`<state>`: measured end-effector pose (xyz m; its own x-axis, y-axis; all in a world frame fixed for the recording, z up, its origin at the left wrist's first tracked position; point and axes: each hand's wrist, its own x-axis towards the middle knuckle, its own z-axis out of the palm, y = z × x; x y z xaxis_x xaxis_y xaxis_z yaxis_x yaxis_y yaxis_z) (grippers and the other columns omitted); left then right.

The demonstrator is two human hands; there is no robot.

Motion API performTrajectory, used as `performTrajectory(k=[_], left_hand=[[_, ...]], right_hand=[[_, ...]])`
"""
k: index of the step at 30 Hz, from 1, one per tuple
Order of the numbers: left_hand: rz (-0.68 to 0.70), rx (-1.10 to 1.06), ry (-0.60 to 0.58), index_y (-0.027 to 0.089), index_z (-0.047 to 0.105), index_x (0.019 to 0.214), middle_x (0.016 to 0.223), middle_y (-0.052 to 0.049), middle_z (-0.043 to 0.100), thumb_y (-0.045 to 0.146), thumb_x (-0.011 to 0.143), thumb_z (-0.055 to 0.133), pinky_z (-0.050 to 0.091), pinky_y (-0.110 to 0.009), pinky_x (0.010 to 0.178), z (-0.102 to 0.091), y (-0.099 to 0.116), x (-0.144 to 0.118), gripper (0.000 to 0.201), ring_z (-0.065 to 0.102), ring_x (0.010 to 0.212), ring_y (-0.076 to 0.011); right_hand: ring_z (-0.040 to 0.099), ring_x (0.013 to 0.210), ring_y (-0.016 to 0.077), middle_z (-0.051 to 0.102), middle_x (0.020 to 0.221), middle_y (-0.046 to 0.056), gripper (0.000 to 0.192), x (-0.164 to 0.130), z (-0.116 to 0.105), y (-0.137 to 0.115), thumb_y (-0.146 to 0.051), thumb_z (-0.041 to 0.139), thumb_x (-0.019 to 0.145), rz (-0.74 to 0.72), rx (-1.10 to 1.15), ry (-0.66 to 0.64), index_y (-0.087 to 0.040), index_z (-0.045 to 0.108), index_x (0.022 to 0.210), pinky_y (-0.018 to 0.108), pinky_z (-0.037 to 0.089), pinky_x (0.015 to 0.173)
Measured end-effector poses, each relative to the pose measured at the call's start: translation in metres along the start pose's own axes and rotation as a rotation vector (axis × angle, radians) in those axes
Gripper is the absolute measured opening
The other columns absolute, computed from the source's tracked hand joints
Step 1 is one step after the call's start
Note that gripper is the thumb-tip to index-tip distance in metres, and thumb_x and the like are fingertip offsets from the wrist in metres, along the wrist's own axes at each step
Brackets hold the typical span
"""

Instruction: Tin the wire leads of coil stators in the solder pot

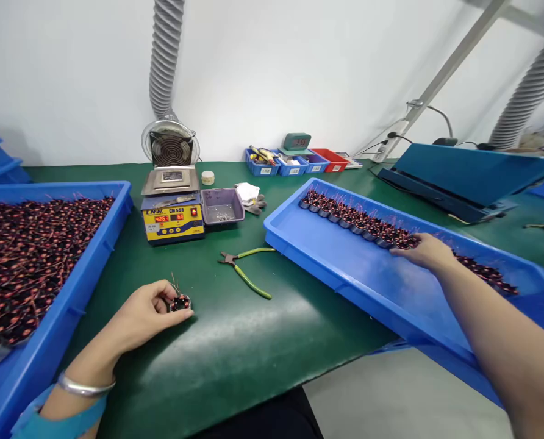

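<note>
Near the front of the green bench, my left hand (pixel 150 308) is closed around a small round component (pixel 180 302) with a dark body, copper-red spots and thin wires sticking up. Over on the right, my right hand (pixel 425 251) reaches into a blue tray (pixel 345 268), its fingers at a row of similar round components (pixel 358 222) along the far side. Those fingertips are partly hidden, so I cannot tell whether one is gripped. Between my hands lie green-handled cutting pliers (pixel 247 268), handles spread.
At left, another blue tray (pixel 102 238) is packed with components. A yellow-and-blue solder pot (pixel 174 216) with a red display stands under an exhaust hose (pixel 166 55). Beside it are a grey bin (pixel 222 213) and a glove (pixel 256 206). Small bins (pixel 263 166) line the wall.
</note>
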<state>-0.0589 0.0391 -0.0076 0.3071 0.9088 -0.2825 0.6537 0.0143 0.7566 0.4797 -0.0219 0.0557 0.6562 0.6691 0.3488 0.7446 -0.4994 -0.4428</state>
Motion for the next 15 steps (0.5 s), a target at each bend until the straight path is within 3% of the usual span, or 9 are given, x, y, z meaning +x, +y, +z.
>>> performTrajectory(k=[3,5,9,12,15], left_hand=[[-0.055,-0.219,0.033,0.015,0.062,0.080,0.058,0.003,0.059,0.048,0.060,0.077,0.034,-0.022,0.051,0.000,0.006,0.002,0.041,0.049,0.053,-0.0116],[-0.094,-0.388,0.091,0.015,0.062,0.078,0.062,0.001,0.062,0.042,0.058,0.076,0.034,-0.021,0.050,0.001,0.009,0.006,0.037,0.049,0.053,-0.0100],[-0.138,-0.576,0.153,0.013,0.064,0.078,0.060,0.001,0.061,0.035,0.055,0.073,0.027,-0.018,0.043,0.004,0.013,0.012,0.033,0.044,0.047,-0.0065],[-0.110,-0.615,0.171,0.012,0.065,0.077,0.058,0.001,0.061,0.030,0.056,0.074,0.030,-0.018,0.042,0.005,0.016,0.007,0.029,0.046,0.045,-0.0066],[-0.107,-0.671,0.196,0.013,0.062,0.069,0.049,0.004,0.055,0.023,0.061,0.071,0.032,-0.017,0.043,0.006,0.015,0.007,0.016,0.047,0.045,-0.0056]], right_hand=[[0.065,0.077,0.0260,0.065,0.070,0.010,0.020,-0.033,-0.009,-0.056,-0.021,0.081,0.067,-0.040,0.101,-0.137,-0.016,0.064,0.076,0.040,0.050,0.070],[0.067,0.081,0.0220,0.071,0.086,0.009,0.021,-0.077,0.002,-0.104,-0.025,0.078,0.070,-0.169,0.263,-0.335,-0.018,0.068,0.087,0.036,0.053,0.075],[0.068,0.069,0.0146,0.074,0.093,0.004,0.034,-0.175,0.067,-0.203,-0.028,0.078,0.068,-0.376,0.647,-0.872,-0.020,0.070,0.099,0.026,0.056,0.061],[0.067,0.063,0.0130,0.073,0.087,0.005,0.044,-0.220,0.115,-0.252,-0.026,0.076,0.070,-0.368,0.829,-1.009,-0.017,0.063,0.111,0.024,0.054,0.057],[0.066,0.058,0.0138,0.069,0.071,0.002,0.041,-0.237,0.144,-0.270,-0.031,0.070,0.077,-0.324,0.977,-1.133,-0.016,0.057,0.112,0.025,0.054,0.054]])
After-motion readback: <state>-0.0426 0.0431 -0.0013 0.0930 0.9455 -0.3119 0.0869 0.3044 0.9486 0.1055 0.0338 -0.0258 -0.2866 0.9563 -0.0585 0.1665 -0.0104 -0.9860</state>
